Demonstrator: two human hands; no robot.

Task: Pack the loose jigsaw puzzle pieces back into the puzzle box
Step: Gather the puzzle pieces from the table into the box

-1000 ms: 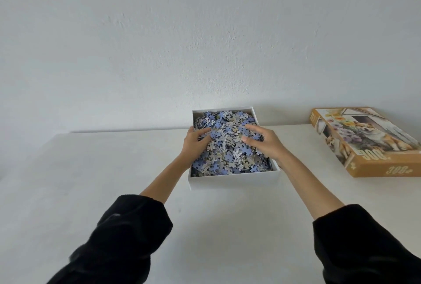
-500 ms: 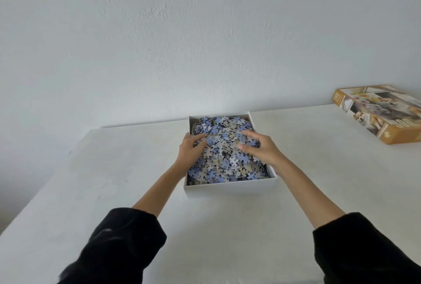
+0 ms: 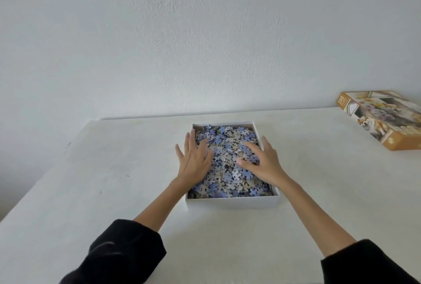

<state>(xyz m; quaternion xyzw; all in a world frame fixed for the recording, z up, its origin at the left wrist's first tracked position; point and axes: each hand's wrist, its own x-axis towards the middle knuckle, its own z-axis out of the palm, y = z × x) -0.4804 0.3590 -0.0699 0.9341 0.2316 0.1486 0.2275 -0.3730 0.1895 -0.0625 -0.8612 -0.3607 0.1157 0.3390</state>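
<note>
Both hands have flattened since a second ago: the left hand point(image 3: 195, 161) and right hand point(image 3: 263, 162) lie straight-fingered, gripping nothing, seemingly pressing the puzzle pieces point(image 3: 227, 147) heaped in the box point(image 3: 232, 202). Packing looks nearly finished; the lid point(image 3: 387, 124) waits well apart.

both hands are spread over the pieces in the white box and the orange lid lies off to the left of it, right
Wrong side: the head view shows the orange lid off to the right of the white box, not the left. The left hand and right hand are spread over the puzzle pieces inside it.
</note>
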